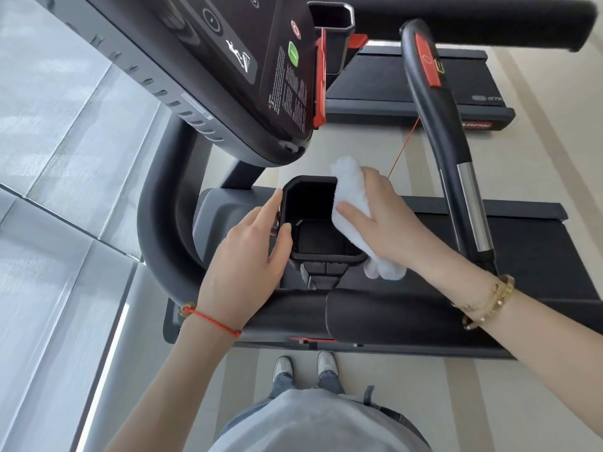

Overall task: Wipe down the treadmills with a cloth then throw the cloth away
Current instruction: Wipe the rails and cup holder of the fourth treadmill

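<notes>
Your right hand (381, 220) is closed around the white cloth (350, 197), thumb lying across it, pressing it against the right rim of the black square cup holder (321, 252) on the near treadmill (528, 243). The cloth drapes over that rim, one end sticking up beyond your fingers and the other hanging below your palm. Your left hand (248, 256) rests on the left side of the cup holder with fingers relaxed and mostly straight, the index fingertip touching the upper left corner of the rim and the thumb lying along the left edge; it holds nothing. The console (228, 76) tilts above the holder, with a green button (293, 53) and a red clip (320, 76) on its right edge. A thin red cord (403, 148) runs down from the curved handlebar (437, 109) toward your right hand. A second treadmill (408, 83) stands beyond. You wear a red string bracelet (212, 321) on the left wrist and gold bracelets (489, 298) on the right.
</notes>
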